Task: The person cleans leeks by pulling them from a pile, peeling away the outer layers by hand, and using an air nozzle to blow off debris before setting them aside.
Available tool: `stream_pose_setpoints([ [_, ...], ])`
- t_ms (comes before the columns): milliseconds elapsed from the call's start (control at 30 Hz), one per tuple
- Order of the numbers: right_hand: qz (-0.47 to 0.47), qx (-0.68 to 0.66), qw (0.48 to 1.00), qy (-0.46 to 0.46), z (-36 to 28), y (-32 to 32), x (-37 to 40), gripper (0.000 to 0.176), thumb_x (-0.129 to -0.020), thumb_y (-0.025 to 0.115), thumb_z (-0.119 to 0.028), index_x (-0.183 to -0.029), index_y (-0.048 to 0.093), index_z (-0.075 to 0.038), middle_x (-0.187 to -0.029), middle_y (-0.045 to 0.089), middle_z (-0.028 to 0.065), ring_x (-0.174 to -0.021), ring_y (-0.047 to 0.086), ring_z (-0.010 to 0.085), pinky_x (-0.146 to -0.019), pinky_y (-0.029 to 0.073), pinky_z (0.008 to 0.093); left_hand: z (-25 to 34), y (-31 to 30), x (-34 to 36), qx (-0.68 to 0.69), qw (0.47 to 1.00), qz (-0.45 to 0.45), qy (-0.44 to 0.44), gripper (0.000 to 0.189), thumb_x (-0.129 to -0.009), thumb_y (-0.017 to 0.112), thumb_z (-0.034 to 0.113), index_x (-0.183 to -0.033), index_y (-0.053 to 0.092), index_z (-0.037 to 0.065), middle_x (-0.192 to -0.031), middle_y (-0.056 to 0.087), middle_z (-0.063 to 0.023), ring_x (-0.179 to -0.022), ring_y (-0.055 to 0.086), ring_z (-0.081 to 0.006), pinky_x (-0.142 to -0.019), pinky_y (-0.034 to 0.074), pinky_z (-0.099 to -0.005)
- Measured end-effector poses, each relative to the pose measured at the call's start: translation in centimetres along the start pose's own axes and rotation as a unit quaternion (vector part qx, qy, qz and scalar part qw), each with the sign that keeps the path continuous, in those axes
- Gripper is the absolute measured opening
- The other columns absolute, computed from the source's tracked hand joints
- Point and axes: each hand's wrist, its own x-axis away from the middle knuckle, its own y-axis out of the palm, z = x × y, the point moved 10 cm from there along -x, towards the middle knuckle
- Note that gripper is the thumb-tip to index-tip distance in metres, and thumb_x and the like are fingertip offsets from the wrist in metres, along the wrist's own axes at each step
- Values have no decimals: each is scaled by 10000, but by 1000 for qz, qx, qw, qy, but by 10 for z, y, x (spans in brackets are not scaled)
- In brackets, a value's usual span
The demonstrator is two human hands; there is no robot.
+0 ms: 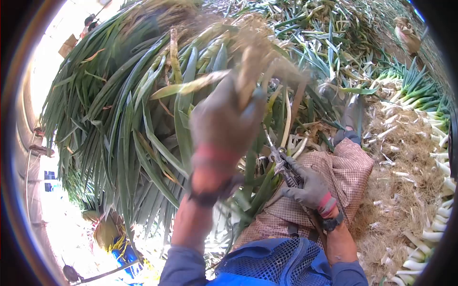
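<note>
My left hand (224,117), in a grey glove with a red cuff, is raised over the pile and blurred by motion. Its fingers are closed round a brownish, withered-looking green onion stalk (247,71), whose far end is smeared. Just behind it, a yellowed leaf (191,86) crosses the pile of green onions (143,100). Lower and to the right, my gloved right hand (307,186) is closed on metal snips (281,161), their thin tip pointing up and left. Both hands are apart from each other, and the snips stay clear of the stalk.
Rows of green onions (415,90) with shaggy roots (396,190) lie along the right side. Loose leaves (329,52) cover the ground ahead. A tied sack-like bundle (406,35) stands at the far right. Checked cloth (305,200) covers my legs.
</note>
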Motion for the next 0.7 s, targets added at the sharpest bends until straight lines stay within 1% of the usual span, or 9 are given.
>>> stream_pose_setpoints([
  [33,6,1,1000,0,4,0,1,937,-780,866,-223,-1636,501,-111,-1084,721,86,-925,658,149,-901,533,300,-4,29,-20,5,1000,-11,2,399,-923,810,388,-938,697,5,-691,670,-126,-639,655,-191,-639,535,-375],
  [100,24,-22,999,1,17,-2,1,934,-793,848,-229,-1643,482,-106,-1060,718,98,-909,655,162,-894,538,312,-25,89,-56,24,1000,-17,-11,452,-919,784,446,-997,683,13,-917,731,-240,-825,743,-339,-775,569,-464],
  [167,54,-74,996,-1,33,-7,-4,934,-804,821,-241,-1651,455,-95,-1038,721,145,-898,658,201,-895,548,341,-88,162,-59,32,994,-94,-50,461,-909,790,437,-1128,694,43,-1108,708,-287,-996,724,-405,-878,560,-502],
  [267,50,-20,989,140,27,-27,3,933,-816,801,-223,-1669,433,-135,-1003,725,125,-876,648,194,-883,548,343,-162,204,4,-61,973,-192,-109,640,-896,791,379,-1467,617,150,-1379,631,-300,-1282,643,-449,-1067,516,-514],
  [333,1,38,995,88,25,-17,0,949,-827,804,-310,-1684,411,-206,-968,739,156,-866,716,280,-878,561,394,-189,198,55,-29,969,-196,-150,736,-899,772,244,-1594,530,220,-1389,653,-255,-1293,635,-459,-1107,509,-487],
  [433,-88,122,988,45,4,3,-10,972,-824,795,-471,-1682,405,-237,-996,755,229,-941,741,422,-915,556,471,-188,185,102,21,979,-139,-149,748,-901,724,100,-1610,517,217,-1393,649,-249,-1272,647,-447,-1120,508,-468],
  [500,-60,49,994,78,29,11,-25,962,-814,834,-390,-1673,435,-224,-1106,741,212,-1011,723,328,-966,539,397,-179,172,124,65,983,-98,-142,752,-903,689,36,-1612,517,214,-1414,650,-245,-1265,661,-417,-1121,512,-454],
  [633,-94,89,985,115,2,4,-22,964,-805,858,-273,-1668,443,-155,-1248,738,190,-1105,707,252,-1008,531,362,-201,179,149,141,968,-80,-190,761,-904,652,-22,-1619,518,202,-1458,661,-210,-1251,698,-321,-1100,527,-406],
  [700,-68,71,991,94,10,6,-19,963,-806,852,-244,-1667,437,-132,-1258,737,175,-1089,707,252,-1015,531,358,-192,196,143,160,965,-102,-179,728,-923,595,-8,-1619,513,191,-1428,670,-245,-1254,685,-391,-1098,521,-417],
])
